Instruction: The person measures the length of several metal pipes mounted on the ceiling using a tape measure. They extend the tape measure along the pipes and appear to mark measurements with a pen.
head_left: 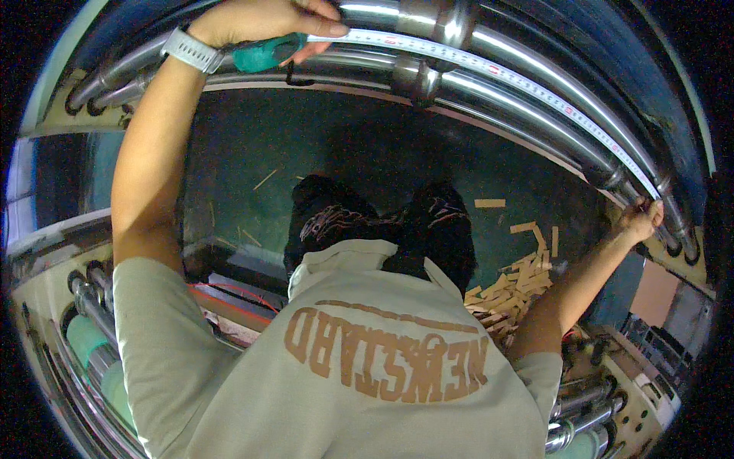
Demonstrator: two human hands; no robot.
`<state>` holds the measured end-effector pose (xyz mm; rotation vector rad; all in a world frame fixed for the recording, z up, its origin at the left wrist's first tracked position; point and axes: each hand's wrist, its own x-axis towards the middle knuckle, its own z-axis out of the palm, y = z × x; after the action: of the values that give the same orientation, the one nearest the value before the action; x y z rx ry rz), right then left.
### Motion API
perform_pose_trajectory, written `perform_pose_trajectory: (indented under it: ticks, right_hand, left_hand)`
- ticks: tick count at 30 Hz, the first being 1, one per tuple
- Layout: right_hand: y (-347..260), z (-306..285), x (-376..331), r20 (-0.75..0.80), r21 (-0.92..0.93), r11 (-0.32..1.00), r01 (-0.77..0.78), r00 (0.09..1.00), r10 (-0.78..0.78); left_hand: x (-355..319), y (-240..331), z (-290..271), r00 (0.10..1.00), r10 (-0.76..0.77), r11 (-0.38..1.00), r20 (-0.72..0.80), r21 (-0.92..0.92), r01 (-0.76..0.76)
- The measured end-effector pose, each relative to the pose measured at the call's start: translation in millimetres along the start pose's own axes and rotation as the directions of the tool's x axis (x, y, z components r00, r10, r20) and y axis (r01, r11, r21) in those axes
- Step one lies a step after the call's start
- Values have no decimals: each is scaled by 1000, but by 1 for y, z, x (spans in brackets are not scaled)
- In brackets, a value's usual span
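Observation:
A tape measure with a green case [260, 55] is gripped by my left hand [264, 23] at the upper left, my thumb resting by the mouth of the blade. Its white blade [493, 70] is drawn out to the right along the shiny metal shafts [535, 57]. Far out on the right, my right hand [641, 219] pinches the blade's free end, close to where the shafts meet the side frame. Metal collars [453, 27] sit around the shafts near the middle. The blade passes in front of them.
Light cardboard strips [520, 283] lie heaped on the dark green floor [237, 145] at the right. More rollers with green sleeves [92, 340] stand behind me at the lower left. A small dark hook-shaped handle [294, 78] juts out below the tape case.

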<state>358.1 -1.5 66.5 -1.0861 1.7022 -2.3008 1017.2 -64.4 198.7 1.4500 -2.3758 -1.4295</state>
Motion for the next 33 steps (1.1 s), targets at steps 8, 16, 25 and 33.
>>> perform_pose_trajectory:
  ticks: [8, 16, 25, 33]
  right_hand:
    - [-36, 41, -35, 76, 200, 952, -232, 972, 221]
    - [-68, 2, -37, 253, -258, 820, -511, 783, 568]
    - [-82, -14, -37, 202, -252, 885, -392, 873, 444]
    - [-62, 9, -59, 63, -7, 932, -361, 930, 361]
  left_hand:
    - [-13, -23, 12, 972, 159, 985, -172, 93, -145]
    - [-78, -20, 76, 988, -145, 988, 55, -39, 147]
    - [-68, 5, 166, 948, -310, 944, 78, -92, 316]
    - [-52, 4, 213, 923, -377, 882, 78, -275, 383]
